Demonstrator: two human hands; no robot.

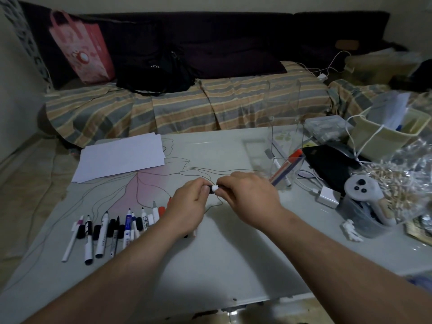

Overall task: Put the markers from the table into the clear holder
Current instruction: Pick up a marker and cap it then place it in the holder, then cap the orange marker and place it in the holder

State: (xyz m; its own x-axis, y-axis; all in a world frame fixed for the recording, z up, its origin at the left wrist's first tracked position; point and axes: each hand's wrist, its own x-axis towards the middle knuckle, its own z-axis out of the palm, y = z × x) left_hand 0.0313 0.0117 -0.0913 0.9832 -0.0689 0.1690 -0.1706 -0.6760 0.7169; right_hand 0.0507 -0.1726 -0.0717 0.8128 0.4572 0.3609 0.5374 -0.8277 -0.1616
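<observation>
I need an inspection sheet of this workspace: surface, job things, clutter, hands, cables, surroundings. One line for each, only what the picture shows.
Surface: pale table with a flower drawing; white paper sheets at far left.
Job's things: row of markers lying at near left, some caps off; clear holder at far right, already holding an orange-capped marker and a thinner pen.
Clutter: white controller, crinkled plastic bag, cream basket, black case.
Hands: left hand and right hand together pinch one small marker above the table.
Cables: white charger with cable, right of the holder.
Surroundings: striped sofa cover, pink bag, black bag.
</observation>
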